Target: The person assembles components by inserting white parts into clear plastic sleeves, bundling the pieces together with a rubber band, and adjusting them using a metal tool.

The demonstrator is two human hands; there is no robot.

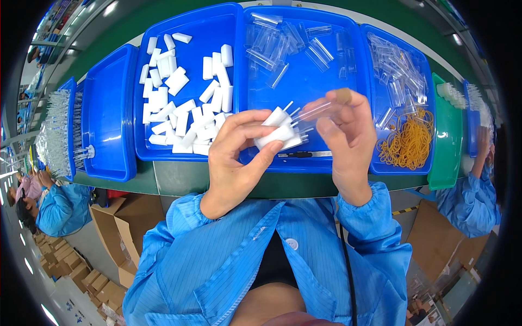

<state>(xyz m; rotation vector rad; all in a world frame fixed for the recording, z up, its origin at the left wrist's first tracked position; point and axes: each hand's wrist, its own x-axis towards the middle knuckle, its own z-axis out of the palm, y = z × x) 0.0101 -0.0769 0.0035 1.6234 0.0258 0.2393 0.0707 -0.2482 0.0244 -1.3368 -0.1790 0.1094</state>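
Observation:
My left hand [239, 157] is closed around a couple of white blocks [277, 133], gripped between thumb and fingers. Thin pale prongs stick out of their right side. To the right, my right hand [350, 141] pinches a clear plastic sleeve [315, 110], slightly smeared by motion. The sleeve's near end lies close to the prongs; whether it touches them I cannot tell. Both hands hover over the near edge of a blue tray [337, 81], which holds more loose clear sleeves [274, 46].
On the left, a blue tray [190, 49] holds many white blocks [187, 117]. The right tray has clear plastic pieces [399, 70] and yellow rubber bands [408, 141]. A dark slim tool [296, 155] lies below my hands. Pronged pieces [57, 130] stand far left; a green tray [448, 157] sits right. Co-workers flank both sides.

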